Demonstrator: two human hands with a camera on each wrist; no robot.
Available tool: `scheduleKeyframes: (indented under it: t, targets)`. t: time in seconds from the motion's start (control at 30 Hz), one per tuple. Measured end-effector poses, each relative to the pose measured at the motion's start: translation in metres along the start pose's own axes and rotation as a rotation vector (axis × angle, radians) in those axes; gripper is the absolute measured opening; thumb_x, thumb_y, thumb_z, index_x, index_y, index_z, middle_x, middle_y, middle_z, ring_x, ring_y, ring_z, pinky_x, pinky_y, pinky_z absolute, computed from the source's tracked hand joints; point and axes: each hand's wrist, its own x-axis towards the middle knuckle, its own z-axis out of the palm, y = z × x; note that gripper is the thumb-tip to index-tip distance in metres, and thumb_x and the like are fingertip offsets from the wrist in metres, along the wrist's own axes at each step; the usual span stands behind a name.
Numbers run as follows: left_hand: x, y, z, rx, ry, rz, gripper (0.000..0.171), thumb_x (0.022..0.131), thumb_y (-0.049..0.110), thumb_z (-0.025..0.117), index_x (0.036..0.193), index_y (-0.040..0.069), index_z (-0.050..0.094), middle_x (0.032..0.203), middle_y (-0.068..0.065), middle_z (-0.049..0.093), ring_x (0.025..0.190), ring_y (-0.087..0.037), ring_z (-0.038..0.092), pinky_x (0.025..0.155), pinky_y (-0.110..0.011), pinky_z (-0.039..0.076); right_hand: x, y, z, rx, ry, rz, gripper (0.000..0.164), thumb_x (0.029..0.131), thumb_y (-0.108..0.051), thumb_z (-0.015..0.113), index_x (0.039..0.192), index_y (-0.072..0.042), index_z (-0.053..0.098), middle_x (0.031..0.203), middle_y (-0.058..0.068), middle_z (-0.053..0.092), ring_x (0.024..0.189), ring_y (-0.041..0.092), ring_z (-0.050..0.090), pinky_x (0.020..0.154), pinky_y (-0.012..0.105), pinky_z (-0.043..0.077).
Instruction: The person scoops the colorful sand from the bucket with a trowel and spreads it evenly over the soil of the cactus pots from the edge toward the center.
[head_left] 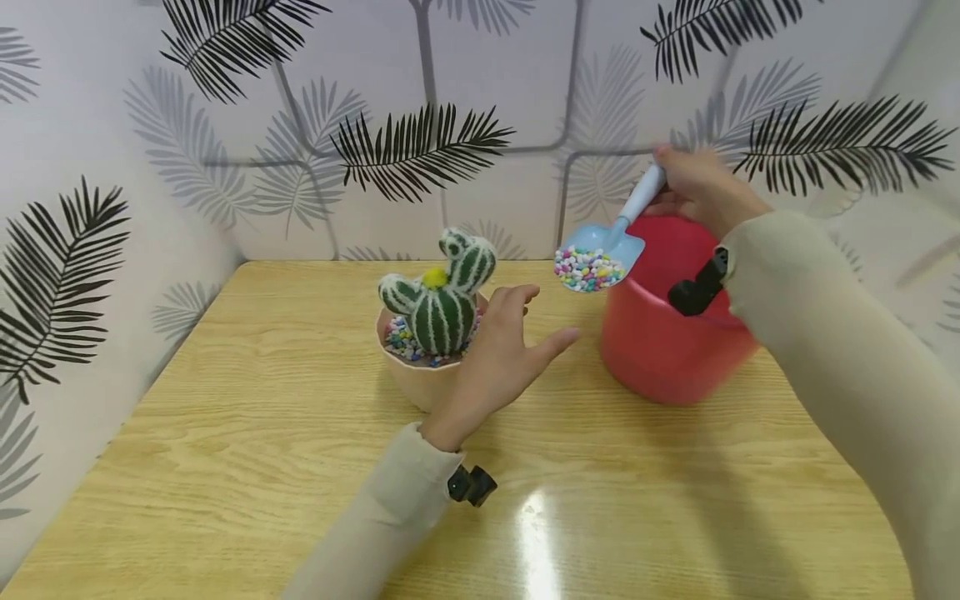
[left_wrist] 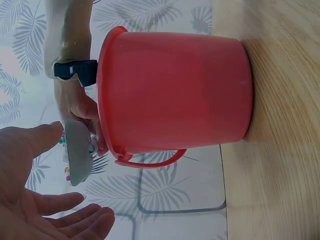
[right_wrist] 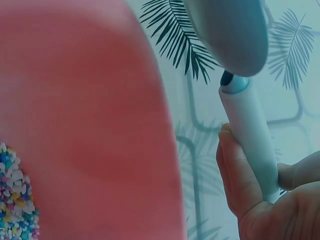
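Note:
My right hand (head_left: 693,185) grips the white handle of a small light-blue shovel (head_left: 617,237), whose scoop carries a heap of multicoloured pebbles (head_left: 587,268). The scoop hangs just left of the red bucket's (head_left: 660,350) rim, with the hand above the back of the bucket. In the right wrist view, fingers and thumb wrap the handle (right_wrist: 250,135), and more pebbles (right_wrist: 17,195) lie inside the bucket. My left hand (head_left: 498,354), fingers spread and holding nothing, is beside the potted cactus (head_left: 442,321) and overlaps the right side of its cream pot (head_left: 420,383) in the head view.
Coloured pebbles (head_left: 401,337) surround the cactus in its pot. A red handle (left_wrist: 160,162) hangs at the bucket's side. The wooden table (head_left: 262,450) meets a wall (head_left: 510,200) with leaf patterns behind the pot and bucket.

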Motion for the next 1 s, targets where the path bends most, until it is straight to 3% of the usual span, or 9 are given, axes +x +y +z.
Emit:
scheduleKeyframes:
  t: [0.33, 0.63, 0.8, 1.0]
  targets:
    - [-0.007, -0.012, -0.008, 0.019, 0.028, -0.013, 0.064, 0.082, 0.044, 0.059, 0.128, 0.002, 0.041, 0.123, -0.01, 0.046, 0.109, -0.021, 0.046, 0.09, -0.034, 0.042, -0.006, -0.005, 0.018, 0.008, -0.055, 0.019, 0.029, 0.093, -0.035, 0.039, 0.102, -0.008, 0.038, 0.06, 0.006, 0.054, 0.053, 0.015, 0.058, 0.048, 0.029, 0.051]
    - [-0.019, -0.02, -0.021, 0.017, 0.053, -0.035, 0.062, 0.082, 0.041, 0.062, 0.126, 0.003, 0.043, 0.114, -0.009, 0.046, 0.097, -0.021, 0.048, 0.082, -0.034, 0.043, -0.011, 0.001, 0.038, -0.049, -0.071, 0.013, 0.037, 0.093, -0.037, 0.039, 0.109, -0.003, 0.038, 0.071, 0.008, 0.054, 0.055, 0.015, 0.06, 0.053, 0.029, 0.053]
    - [-0.029, -0.025, -0.028, -0.02, 0.074, -0.027, 0.052, 0.081, 0.038, 0.063, 0.118, 0.005, 0.046, 0.114, -0.011, 0.047, 0.103, -0.024, 0.047, 0.087, -0.036, 0.042, -0.013, 0.007, 0.046, -0.038, -0.109, 0.008, 0.033, 0.094, -0.035, 0.038, 0.103, -0.003, 0.038, 0.065, 0.008, 0.055, 0.051, 0.015, 0.061, 0.05, 0.03, 0.052]
    - [-0.039, -0.029, -0.036, -0.011, 0.094, -0.01, 0.056, 0.082, 0.037, 0.063, 0.121, 0.001, 0.045, 0.114, -0.012, 0.047, 0.105, -0.022, 0.046, 0.088, -0.036, 0.042, -0.014, 0.013, 0.051, -0.047, -0.126, 0.022, 0.031, 0.094, -0.036, 0.036, 0.095, -0.004, 0.037, 0.06, 0.008, 0.055, 0.05, 0.016, 0.06, 0.048, 0.029, 0.052]
